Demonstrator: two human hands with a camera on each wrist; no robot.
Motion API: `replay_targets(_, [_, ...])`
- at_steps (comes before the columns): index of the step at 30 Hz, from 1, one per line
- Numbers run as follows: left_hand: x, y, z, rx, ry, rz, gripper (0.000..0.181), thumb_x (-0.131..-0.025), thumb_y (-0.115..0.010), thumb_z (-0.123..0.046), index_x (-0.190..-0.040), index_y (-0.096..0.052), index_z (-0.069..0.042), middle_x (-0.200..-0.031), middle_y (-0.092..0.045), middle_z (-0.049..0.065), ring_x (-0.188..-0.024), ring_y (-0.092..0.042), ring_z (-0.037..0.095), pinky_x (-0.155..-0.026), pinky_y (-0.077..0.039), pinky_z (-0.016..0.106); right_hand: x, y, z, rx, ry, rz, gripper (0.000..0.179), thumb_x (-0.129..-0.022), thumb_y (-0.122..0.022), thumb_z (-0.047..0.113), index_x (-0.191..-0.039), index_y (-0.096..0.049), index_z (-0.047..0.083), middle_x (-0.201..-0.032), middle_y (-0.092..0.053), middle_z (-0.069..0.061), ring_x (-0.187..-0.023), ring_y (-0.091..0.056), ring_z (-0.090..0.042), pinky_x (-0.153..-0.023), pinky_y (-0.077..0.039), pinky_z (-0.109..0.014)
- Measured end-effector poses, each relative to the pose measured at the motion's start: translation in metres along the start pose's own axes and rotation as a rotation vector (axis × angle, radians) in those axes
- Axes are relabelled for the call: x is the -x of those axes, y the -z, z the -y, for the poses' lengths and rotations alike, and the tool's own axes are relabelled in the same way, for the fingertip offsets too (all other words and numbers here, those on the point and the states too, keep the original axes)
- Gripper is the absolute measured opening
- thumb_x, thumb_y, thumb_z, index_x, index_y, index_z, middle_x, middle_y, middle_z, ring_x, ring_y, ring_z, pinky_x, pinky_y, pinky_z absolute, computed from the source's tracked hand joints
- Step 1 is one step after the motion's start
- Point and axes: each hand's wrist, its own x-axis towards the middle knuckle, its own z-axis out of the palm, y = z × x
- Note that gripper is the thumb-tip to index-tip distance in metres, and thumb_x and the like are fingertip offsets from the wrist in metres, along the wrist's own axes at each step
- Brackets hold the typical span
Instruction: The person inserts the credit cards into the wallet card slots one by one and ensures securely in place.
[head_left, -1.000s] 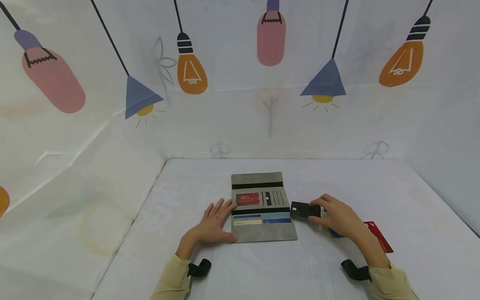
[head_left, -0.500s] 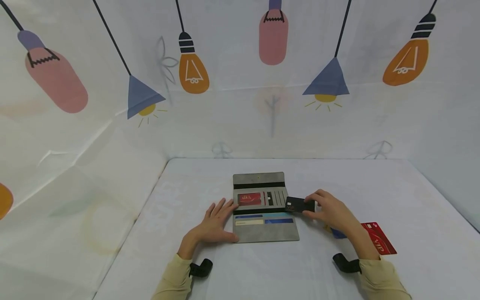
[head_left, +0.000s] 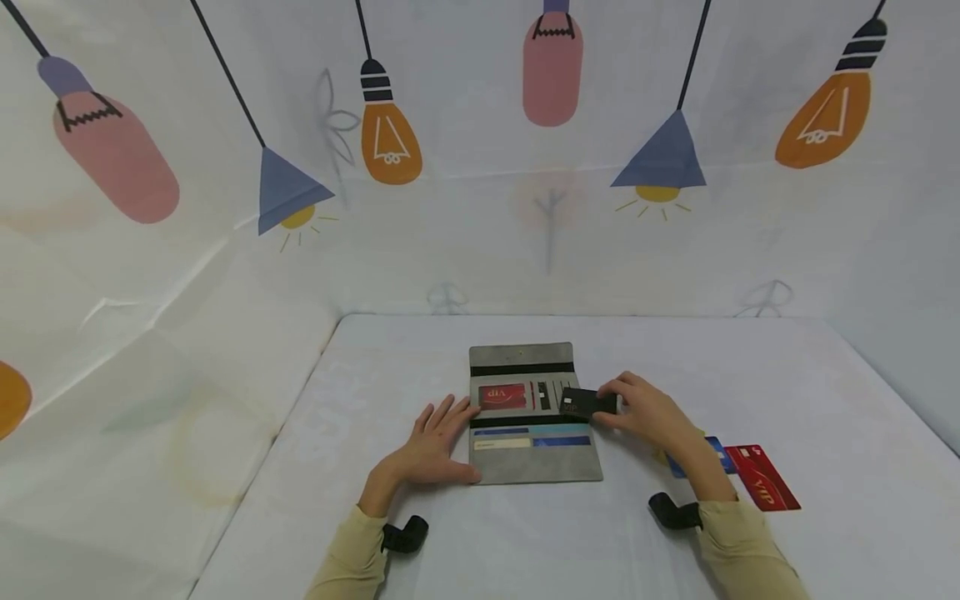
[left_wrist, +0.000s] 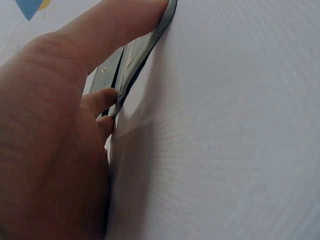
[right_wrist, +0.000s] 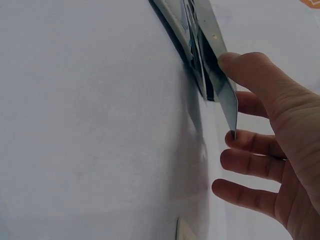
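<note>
A grey wallet (head_left: 536, 472) lies unfolded on the white table, with a red VIP card (head_left: 503, 397) in its upper panel and blue and cream cards in its lower slots. My left hand (head_left: 429, 452) rests flat at the wallet's left edge, fingers spread, thumb and fingertips touching it. Between thumb and fingers my right hand (head_left: 651, 414) pinches a black card (head_left: 583, 402). This card overlaps the right part of the upper panel, over the narrow slots. In the right wrist view the card (right_wrist: 227, 97) is seen nearly edge-on, tilted above the table.
To the right of the wallet lie a red VIP card (head_left: 763, 478) and a blue card (head_left: 720, 457), partly behind the right forearm. A bit of yellow shows beside the blue one. White cloth with printed lamps (head_left: 660, 158) hangs behind the table (head_left: 525, 550).
My right hand has carried the black card leftward, from beside the wallet to over its upper panel. More of the blue and red cards shows now. The left hand stays on the wallet's edge.
</note>
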Motion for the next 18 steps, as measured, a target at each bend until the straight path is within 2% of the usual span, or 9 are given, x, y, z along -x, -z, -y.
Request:
replay_targets(8, [0.001, 0.002, -0.003, 0.017, -0.01, -0.003, 0.098, -0.08, -0.073, -0.054, -0.157, -0.027, -0.013, -0.165, -0.017, 0.008, -0.153, -0.001, 0.033, -0.118, 0.001, 0.059, -0.014, -0.001, 0.003, 0.024, 0.029, -0.027, 0.036, -0.082, -0.08, 0.035, -0.106, -0.069, 0.01, -0.107, -0.061, -0.01, -0.092, -0.059, -0.025, -0.081, -0.054, -0.048])
replay_targets(18, [0.0, 0.001, -0.003, 0.017, -0.013, -0.009, 0.098, -0.08, -0.073, -0.053, -0.156, -0.028, -0.012, -0.165, -0.018, 0.009, -0.153, -0.001, 0.033, -0.118, 0.001, 0.06, -0.02, 0.001, 0.009, 0.034, 0.028, -0.019, 0.034, -0.082, -0.081, 0.029, -0.104, -0.068, 0.007, -0.108, -0.057, -0.012, -0.08, -0.058, -0.021, -0.075, -0.054, -0.043])
